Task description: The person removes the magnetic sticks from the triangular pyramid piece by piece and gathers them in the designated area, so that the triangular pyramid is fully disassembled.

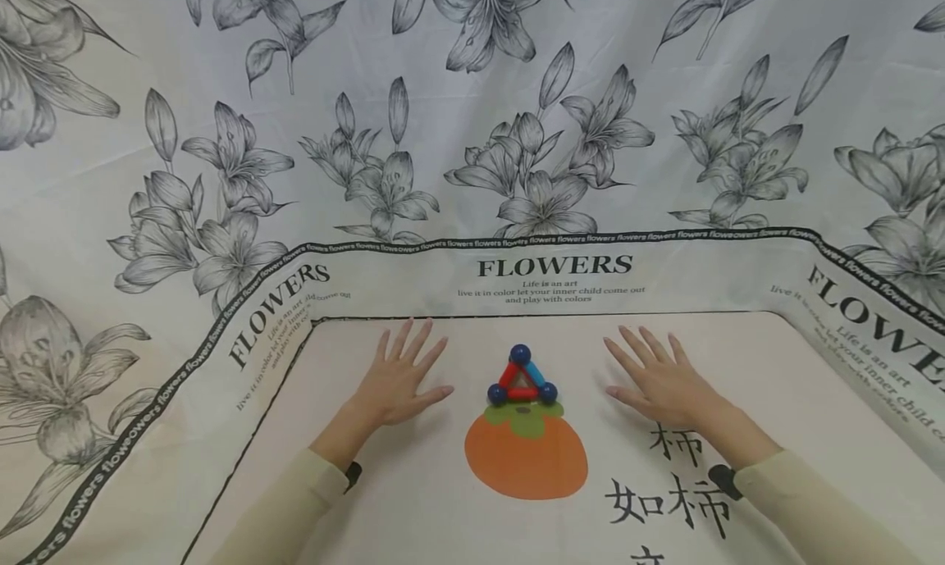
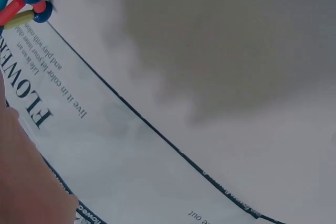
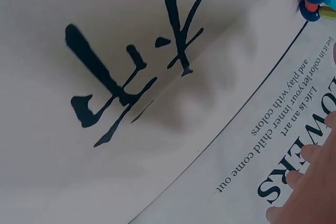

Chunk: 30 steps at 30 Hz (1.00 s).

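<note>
The person's left hand [image 1: 399, 385] and right hand [image 1: 657, 376] are over the counter [image 1: 421, 508], each grip spread wide, fingers splayed and holding nothing. Between them, at the left hand's 3 o'clock and the right's 9 o'clock, a ball-and-rod model [image 1: 522, 394] showing 3 blue balls forward sits at the persimmon print's [image 1: 526, 462] 12 o'clock.

The toy [image 1: 509, 375] is in the way on the surface [image 1: 413, 483], between the left hand [image 1: 399, 385] and the right hand [image 1: 657, 380]. There is room to pass on its left and on its right, before you get to each hand. On the near side, a hand could go over the flat fruit picture [image 1: 527, 462]. On the far side, the cloth [image 1: 443, 179] goes up like a wall.
</note>
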{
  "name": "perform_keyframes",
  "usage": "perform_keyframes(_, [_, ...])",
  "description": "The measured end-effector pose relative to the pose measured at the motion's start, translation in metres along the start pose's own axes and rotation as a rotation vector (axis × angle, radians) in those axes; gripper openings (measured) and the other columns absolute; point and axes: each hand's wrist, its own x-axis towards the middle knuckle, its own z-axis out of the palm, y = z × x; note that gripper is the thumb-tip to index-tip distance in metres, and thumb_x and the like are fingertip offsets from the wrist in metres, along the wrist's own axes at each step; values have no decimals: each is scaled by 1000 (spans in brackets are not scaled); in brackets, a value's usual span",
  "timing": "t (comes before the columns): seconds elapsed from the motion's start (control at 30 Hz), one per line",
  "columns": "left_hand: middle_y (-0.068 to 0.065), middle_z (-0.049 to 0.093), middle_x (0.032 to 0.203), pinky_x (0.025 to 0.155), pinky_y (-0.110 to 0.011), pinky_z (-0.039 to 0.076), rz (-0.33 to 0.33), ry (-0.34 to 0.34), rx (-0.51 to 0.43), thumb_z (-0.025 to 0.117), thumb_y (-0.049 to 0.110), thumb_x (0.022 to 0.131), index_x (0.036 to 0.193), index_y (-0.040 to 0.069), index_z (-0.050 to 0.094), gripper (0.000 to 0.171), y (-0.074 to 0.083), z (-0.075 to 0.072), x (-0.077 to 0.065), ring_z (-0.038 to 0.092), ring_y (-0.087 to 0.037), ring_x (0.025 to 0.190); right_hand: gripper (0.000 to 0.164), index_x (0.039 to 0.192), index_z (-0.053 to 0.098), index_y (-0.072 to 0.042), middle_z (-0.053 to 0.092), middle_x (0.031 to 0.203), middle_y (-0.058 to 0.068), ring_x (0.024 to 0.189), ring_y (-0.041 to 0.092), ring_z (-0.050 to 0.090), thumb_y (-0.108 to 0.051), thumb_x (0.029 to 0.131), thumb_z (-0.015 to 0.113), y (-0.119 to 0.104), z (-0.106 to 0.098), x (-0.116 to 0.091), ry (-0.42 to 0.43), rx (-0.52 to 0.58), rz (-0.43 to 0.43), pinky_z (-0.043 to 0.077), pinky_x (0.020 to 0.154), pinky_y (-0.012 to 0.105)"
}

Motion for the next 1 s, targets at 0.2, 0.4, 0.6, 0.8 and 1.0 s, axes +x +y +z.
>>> perform_keyframes(0.2, [-9, 8, 172, 120, -66, 2, -1, -2, -16, 37, 74, 98, 165, 27, 19, 83, 6, 2, 3, -3, -38, 157, 79, 161, 32, -12, 21, 166, 23, 151, 50, 15, -57, 99, 57, -4, 14, 8, 60, 2, -43, 5, 116, 73])
perform_keyframes(0.4, [-9, 6, 172, 120, -66, 1, -13, -19, -64, 42, 74, 96, 165, 27, 18, 87, 13, 6, 6, -1, -39, 157, 78, 160, 34, -11, 23, 166, 23, 150, 51, 18, -48, 98, 64, -20, 10, 12, 70, 1, -74, 8, 115, 73])
perform_keyframes(0.6, [-6, 1, 173, 120, -66, 5, -30, -29, -99, 43, 76, 94, 165, 29, 15, 89, 19, 10, 8, 1, -40, 157, 79, 160, 34, -11, 26, 165, 23, 150, 50, 22, -48, 97, 65, -32, 11, 19, 67, -8, -94, 10, 115, 73])
perform_keyframes(0.8, [-10, 7, 172, 119, -68, 13, -31, -7, -184, 52, 72, 93, 165, 25, 19, 92, 25, 13, 12, 7, -42, 156, 77, 158, 37, -10, 29, 163, 23, 149, 50, 24, -45, 97, 67, -40, 13, 25, 80, 30, -110, 13, 115, 73])
perform_keyframes(1.0, [-11, 13, 171, 118, -67, 18, -49, -10, -289, 58, 70, 91, 164, 25, 19, 94, 29, 20, 19, 11, -41, 155, 76, 156, 39, -6, 33, 160, 25, 145, 49, 32, -37, 95, 71, -49, 17, 32, 88, 166, -115, 23, 114, 70])
